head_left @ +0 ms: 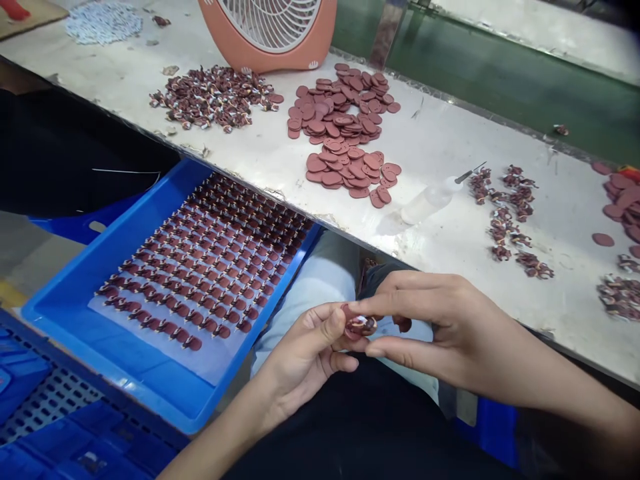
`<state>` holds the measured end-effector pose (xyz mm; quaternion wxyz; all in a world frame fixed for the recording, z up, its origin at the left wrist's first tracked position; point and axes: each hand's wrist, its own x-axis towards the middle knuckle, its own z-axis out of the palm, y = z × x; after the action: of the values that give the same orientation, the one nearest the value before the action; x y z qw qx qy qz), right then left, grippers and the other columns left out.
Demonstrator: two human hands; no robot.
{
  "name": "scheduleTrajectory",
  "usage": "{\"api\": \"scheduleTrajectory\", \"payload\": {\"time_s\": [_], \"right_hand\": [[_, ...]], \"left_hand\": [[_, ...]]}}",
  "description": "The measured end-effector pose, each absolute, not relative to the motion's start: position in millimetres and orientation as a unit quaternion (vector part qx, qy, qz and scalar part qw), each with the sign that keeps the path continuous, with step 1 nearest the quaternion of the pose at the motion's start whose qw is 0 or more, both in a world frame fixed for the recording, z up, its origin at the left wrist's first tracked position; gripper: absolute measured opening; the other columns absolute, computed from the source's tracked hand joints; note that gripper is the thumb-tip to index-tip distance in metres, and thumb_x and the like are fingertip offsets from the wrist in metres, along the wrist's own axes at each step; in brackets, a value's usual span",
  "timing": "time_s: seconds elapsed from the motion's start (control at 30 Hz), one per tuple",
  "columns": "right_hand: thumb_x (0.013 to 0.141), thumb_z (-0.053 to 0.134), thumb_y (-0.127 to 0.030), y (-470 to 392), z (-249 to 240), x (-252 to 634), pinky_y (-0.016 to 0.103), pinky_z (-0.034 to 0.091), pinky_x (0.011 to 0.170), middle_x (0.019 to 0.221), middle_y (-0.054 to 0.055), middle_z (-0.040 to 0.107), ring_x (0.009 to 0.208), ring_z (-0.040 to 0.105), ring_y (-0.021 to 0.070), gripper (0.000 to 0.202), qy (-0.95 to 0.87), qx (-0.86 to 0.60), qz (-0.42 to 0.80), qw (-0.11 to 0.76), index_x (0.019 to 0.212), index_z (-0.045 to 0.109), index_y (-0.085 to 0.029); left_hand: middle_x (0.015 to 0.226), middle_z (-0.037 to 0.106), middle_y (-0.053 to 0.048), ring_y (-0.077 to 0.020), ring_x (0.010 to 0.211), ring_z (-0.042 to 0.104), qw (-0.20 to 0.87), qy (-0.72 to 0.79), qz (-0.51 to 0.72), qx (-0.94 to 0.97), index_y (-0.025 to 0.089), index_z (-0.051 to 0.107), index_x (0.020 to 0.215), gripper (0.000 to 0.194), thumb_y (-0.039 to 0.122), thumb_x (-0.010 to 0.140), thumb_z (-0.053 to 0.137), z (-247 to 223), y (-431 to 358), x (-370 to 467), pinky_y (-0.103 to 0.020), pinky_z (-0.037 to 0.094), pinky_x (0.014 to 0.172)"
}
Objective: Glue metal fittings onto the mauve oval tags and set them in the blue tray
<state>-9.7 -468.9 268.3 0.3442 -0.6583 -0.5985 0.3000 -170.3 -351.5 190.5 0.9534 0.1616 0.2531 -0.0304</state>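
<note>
Above my lap, my left hand (305,353) pinches a small brown figurine with an oval brown base (361,325) between thumb and fingers. My right hand (435,320) reaches in from the right, its index fingertip at the top of the piece and its thumb by the lower edge. Fingers cover part of the piece, so its full shape is hidden. On the bench just beyond my hands lie loose small brown figures (505,213) and a clear squeeze bottle with a needle tip (433,199).
A blue tray (200,417) at the left holds rows of figures on ovals. On the white bench (250,157) are a heap of brown figures (213,97), reddish-brown oval pieces (345,110), pale blue bits (103,22) and an orange fan (220,40). More ovals (625,200) lie far right.
</note>
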Motion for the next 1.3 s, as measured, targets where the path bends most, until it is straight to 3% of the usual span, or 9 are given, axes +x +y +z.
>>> {"api": "scheduleTrajectory", "payload": {"time_s": [0.07, 0.27, 0.5, 0.83, 1.07, 1.3], "right_hand": [[0.093, 0.071, -0.030, -468, 268, -9, 0.019, 0.051, 0.069, 0.096, 0.000, 0.068, 0.081, 0.063, 0.0092, 0.034, -0.594, -0.672, 0.270, 0.350, 0.126, 0.065, -0.026], [0.097, 0.064, -0.026, -459, 258, -11, 0.021, 0.052, 0.069, 0.091, 0.001, 0.071, 0.079, 0.066, 0.0102, 0.018, -0.561, -0.695, 0.227, 0.388, 0.113, 0.072, -0.022], [0.096, 0.065, -0.032, -448, 251, -17, 0.021, 0.050, 0.065, 0.088, -0.002, 0.069, 0.075, 0.064, 0.0097, 0.018, -0.560, -0.694, 0.259, 0.371, 0.113, 0.072, -0.032], [0.093, 0.070, -0.021, -436, 251, -17, 0.018, 0.046, 0.059, 0.076, 0.000, 0.067, 0.068, 0.061, 0.0087, 0.008, -0.568, -0.664, 0.284, 0.395, 0.097, 0.076, -0.021], [0.091, 0.070, -0.017, -434, 250, -17, 0.018, 0.047, 0.059, 0.075, 0.000, 0.068, 0.067, 0.062, 0.0082, 0.007, -0.565, -0.656, 0.300, 0.401, 0.093, 0.076, -0.020], [0.091, 0.070, -0.017, -436, 249, -19, 0.016, 0.044, 0.058, 0.072, -0.001, 0.067, 0.064, 0.060, 0.0065, 0.007, -0.567, -0.655, 0.296, 0.403, 0.088, 0.075, -0.018]], "left_hand": [[0.078, 0.075, -0.001, -0.0084, 0.064, 0.071, 0.961, 0.242, -0.032, 0.128, 0.016, 0.078, 0.088, 0.027, 0.037, 0.073, 0.085, 188, -348, -170, -0.012, 0.056, 0.051], [0.081, 0.080, -0.004, -0.0093, 0.064, 0.074, 0.967, 0.245, -0.034, 0.059, 0.015, 0.079, 0.090, 0.031, 0.035, 0.068, 0.088, 185, -339, -171, -0.011, 0.056, 0.050], [0.076, 0.079, -0.001, -0.0102, 0.065, 0.075, 0.970, 0.236, -0.011, 0.059, 0.017, 0.077, 0.076, 0.023, 0.032, 0.066, 0.089, 182, -336, -174, -0.013, 0.058, 0.050], [0.065, 0.074, 0.001, -0.0090, 0.060, 0.072, 0.962, 0.269, 0.001, 0.047, 0.015, 0.074, 0.074, 0.027, 0.029, 0.061, 0.093, 181, -337, -173, -0.010, 0.055, 0.051], [0.065, 0.072, 0.000, -0.0089, 0.058, 0.071, 0.952, 0.303, 0.002, 0.040, 0.013, 0.072, 0.075, 0.016, 0.021, 0.073, 0.086, 183, -339, -173, -0.010, 0.055, 0.051], [0.066, 0.074, 0.000, -0.0095, 0.059, 0.072, 0.957, 0.289, 0.014, 0.020, 0.013, 0.074, 0.076, 0.025, 0.022, 0.062, 0.093, 183, -339, -174, -0.011, 0.058, 0.052]]}}
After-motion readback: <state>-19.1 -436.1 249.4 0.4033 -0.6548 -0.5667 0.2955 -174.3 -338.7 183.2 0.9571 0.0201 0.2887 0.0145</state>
